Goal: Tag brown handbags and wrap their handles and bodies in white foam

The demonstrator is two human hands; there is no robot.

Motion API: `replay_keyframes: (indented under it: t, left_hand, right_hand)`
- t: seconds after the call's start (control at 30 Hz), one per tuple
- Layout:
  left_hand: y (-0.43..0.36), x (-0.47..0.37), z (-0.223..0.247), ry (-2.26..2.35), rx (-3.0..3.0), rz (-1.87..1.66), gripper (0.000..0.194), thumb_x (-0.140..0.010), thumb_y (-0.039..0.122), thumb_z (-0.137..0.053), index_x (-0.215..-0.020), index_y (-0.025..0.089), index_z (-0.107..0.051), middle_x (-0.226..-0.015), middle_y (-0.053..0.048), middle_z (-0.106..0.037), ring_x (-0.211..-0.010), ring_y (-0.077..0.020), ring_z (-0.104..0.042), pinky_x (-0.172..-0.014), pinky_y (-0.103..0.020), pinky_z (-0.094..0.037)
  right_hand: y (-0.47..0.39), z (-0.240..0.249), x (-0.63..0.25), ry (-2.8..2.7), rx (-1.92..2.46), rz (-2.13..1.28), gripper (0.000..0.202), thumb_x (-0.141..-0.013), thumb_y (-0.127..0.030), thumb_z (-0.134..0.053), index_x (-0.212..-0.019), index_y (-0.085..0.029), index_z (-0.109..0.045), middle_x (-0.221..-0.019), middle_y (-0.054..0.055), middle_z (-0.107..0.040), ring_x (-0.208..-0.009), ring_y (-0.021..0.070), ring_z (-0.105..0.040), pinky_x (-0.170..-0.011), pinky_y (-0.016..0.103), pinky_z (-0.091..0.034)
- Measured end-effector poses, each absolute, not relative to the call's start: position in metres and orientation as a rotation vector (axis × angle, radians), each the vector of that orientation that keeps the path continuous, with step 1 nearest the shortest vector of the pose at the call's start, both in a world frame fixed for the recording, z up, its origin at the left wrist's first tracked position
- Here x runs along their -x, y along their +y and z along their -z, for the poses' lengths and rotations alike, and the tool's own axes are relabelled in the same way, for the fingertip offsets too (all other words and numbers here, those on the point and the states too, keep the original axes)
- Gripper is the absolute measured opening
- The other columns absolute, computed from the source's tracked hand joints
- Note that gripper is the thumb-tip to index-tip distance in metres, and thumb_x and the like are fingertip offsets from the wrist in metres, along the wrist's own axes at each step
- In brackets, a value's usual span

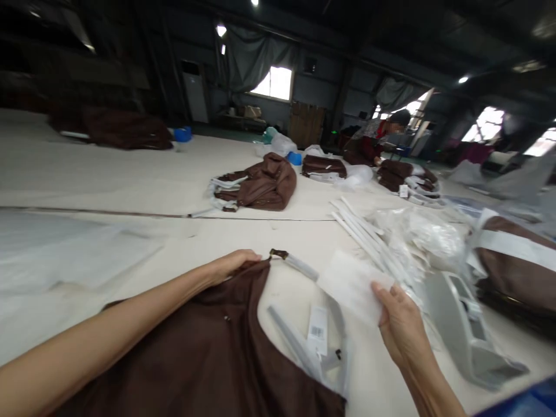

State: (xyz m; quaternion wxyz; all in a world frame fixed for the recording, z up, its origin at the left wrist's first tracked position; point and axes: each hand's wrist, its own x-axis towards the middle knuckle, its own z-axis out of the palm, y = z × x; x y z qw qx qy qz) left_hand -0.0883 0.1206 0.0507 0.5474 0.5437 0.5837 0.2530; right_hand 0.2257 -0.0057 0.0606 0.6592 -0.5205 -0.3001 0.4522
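Observation:
A large dark brown bag lies on the white table in front of me. My left hand grips its upper edge near the strap's metal fitting; the fingertips are partly hidden by the fabric. The strap curves to the right, wrapped in pale translucent covering. Inside the strap's loop rests a white tag with a barcode. My right hand pinches a thin white foam sheet, which hangs over part of the strap.
A grey tape dispenser stands at the right, beside a wrapped brown bag. White strips and clear plastic lie behind the sheet. Another brown bag sits farther back. A person works at the far side.

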Motion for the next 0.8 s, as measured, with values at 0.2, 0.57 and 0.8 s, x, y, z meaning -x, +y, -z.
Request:
replay_keyframes:
  t: [0.2, 0.57, 0.8]
  left_hand:
    - [0.137, 0.096, -0.031, 1.242, -0.984, -0.575, 0.042, -0.061, 0.054, -0.075, -0.067, 0.016, -0.058, -0.053, 0.002, -0.055, -0.051, -0.0152, -0.051, -0.054, -0.026, -0.039]
    - [0.109, 0.090, -0.066, 0.825, -1.052, -0.523, 0.043, -0.062, 0.045, -0.082, -0.083, 0.015, -0.060, -0.079, -0.006, -0.069, -0.073, -0.0195, -0.065, -0.069, -0.028, -0.048]
    - [0.074, 0.079, -0.085, 0.810, -1.297, -0.403, 0.044, -0.075, 0.055, -0.070, -0.091, 0.015, -0.060, -0.068, 0.000, -0.061, -0.052, -0.0098, -0.051, -0.048, -0.020, -0.036]
  right_hand:
    - [0.003, -0.021, -0.158, -0.650, 1.201, -1.255, 0.047, -0.072, -0.047, -0.077, -0.106, -0.018, -0.064, -0.098, 0.004, -0.073, -0.091, 0.0218, -0.067, -0.075, 0.029, -0.055]
    - [-0.008, -0.011, -0.114, -0.653, 1.266, -1.568, 0.041, -0.064, -0.030, -0.075, -0.099, -0.013, -0.065, -0.079, 0.006, -0.073, -0.066, 0.0213, -0.069, -0.062, 0.035, -0.059]
    - [0.013, -0.016, -0.097, -0.588, 1.190, -1.590, 0.030, -0.060, -0.019, -0.070, -0.088, -0.012, -0.066, -0.075, 0.007, -0.072, -0.061, 0.0179, -0.068, -0.055, 0.028, -0.057]
